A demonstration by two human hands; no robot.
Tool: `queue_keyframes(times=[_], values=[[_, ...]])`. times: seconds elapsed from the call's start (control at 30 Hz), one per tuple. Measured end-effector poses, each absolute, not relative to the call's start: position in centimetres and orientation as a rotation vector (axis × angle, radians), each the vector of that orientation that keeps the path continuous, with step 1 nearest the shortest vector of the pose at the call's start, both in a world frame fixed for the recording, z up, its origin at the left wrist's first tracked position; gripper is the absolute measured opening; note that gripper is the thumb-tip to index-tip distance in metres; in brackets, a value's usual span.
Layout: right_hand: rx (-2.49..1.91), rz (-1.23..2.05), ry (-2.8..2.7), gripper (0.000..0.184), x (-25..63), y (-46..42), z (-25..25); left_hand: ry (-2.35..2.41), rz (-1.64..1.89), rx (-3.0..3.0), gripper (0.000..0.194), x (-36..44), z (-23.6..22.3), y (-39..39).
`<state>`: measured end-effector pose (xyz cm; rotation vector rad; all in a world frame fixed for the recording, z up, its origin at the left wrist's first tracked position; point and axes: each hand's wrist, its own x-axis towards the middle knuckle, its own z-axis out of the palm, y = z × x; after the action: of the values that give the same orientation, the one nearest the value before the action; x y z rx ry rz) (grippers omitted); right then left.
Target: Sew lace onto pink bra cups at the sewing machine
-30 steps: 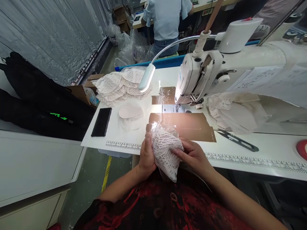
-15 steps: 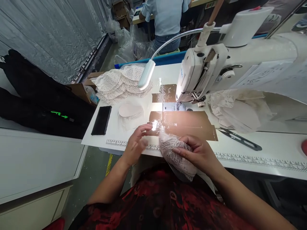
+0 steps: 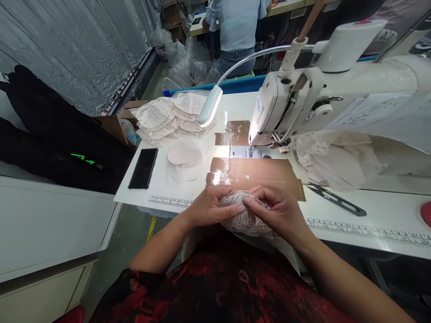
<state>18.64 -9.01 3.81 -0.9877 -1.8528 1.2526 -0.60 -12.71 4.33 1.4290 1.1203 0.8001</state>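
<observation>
A whitish lace cup (image 3: 247, 220) is held at the table's front edge, between both hands. My left hand (image 3: 215, 207) grips its left side, thumb on top and fingers behind. From the right, my right hand (image 3: 278, 211) pinches the lace between thumb and fingers. The underside of the piece is hidden. Just beyond the hands lies brown tape (image 3: 256, 172) on the table, in front of the sewing machine's needle area (image 3: 252, 151). A small stack of pale oval pads with thin fabric (image 3: 184, 157) lies to the left.
A pile of lace pieces (image 3: 164, 117) sits at the back left, near a lamp head (image 3: 210, 106). A black phone (image 3: 143, 168) lies on the left. Thread snips (image 3: 336, 200) and more pale fabric (image 3: 336, 161) are on the right. Another person (image 3: 237, 31) sits beyond the table.
My left hand has moved right from beside the tape and taken hold of the lace cup's left side. My right hand keeps its pinch on the lace.
</observation>
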Motion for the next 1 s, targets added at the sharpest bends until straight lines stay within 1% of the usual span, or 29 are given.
queue_keyframes(times=[0.33, 0.4, 0.47, 0.6, 0.67, 0.77, 0.87, 1.0], values=[[-1.127, 1.241, -1.825, 0.025, 19.0, -8.3, 3.4, 1.123, 0.834, 1.574, 0.027, -0.2, 4.3, -11.8], [-1.116, 1.326, -1.8, 0.021, 19.1, -7.9, 3.3, 1.112, 0.84, 1.607, 0.027, -0.2, 4.4, -11.7], [-1.077, 1.422, -1.794, 0.024, 19.3, -7.6, 3.4, 1.083, 0.842, 1.6, 0.026, -0.2, 4.5, -11.5], [-1.035, 1.476, -1.818, 0.025, 19.7, -7.3, 4.0, 0.968, 0.811, 1.484, 0.024, -0.6, 4.6, -11.1], [-1.024, 1.515, -1.77, 0.024, 19.8, -7.3, 4.2, 0.915, 0.817, 1.426, 0.024, -0.7, 4.6, -10.8], [-0.99, 1.629, -1.644, 0.022, 19.9, -7.4, 3.8, 0.883, 0.866, 1.366, 0.02, -0.4, 4.5, -10.5], [-0.951, 1.763, -1.48, 0.02, 19.8, -7.3, 3.2, 0.903, 0.937, 1.229, 0.024, 0.7, 3.9, -10.5], [-0.91, 1.977, -1.265, 0.024, 19.4, -6.8, 2.5, 0.94, 1.006, 0.87, 0.032, 2.3, 2.7, -10.6]])
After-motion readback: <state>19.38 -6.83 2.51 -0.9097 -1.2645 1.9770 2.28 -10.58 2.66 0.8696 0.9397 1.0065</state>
